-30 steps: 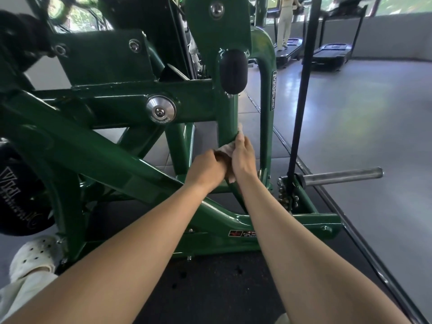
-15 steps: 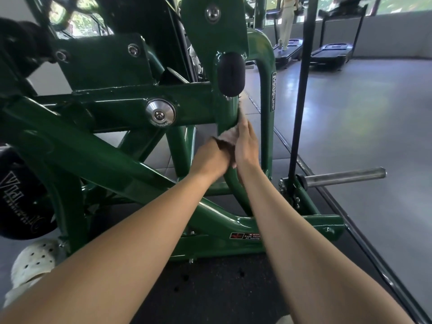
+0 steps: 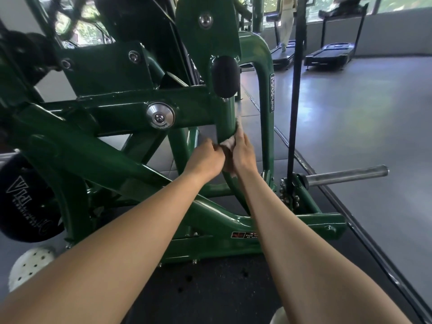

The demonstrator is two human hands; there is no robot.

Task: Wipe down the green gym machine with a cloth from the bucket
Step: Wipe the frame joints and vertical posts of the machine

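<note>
Grey gym floor (image 3: 355, 118) lies behind the green machine (image 3: 112, 146). My left grip (image 3: 205, 157) bunches the cloth (image 3: 228, 143); touching it, my right grip (image 3: 243, 155) presses the cloth, fingers straight, against the upright tube (image 3: 225, 120). Limp and light, so best held bunched.

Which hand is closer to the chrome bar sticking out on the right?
Right. The right hand is at the green upright, left of the chrome bar; the left hand sits farther left.

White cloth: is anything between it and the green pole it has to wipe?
Nothing visible. The small white cloth lies right against the upright green metal tube, pressed there by the right hand, while the left hand grips its near end.
</note>
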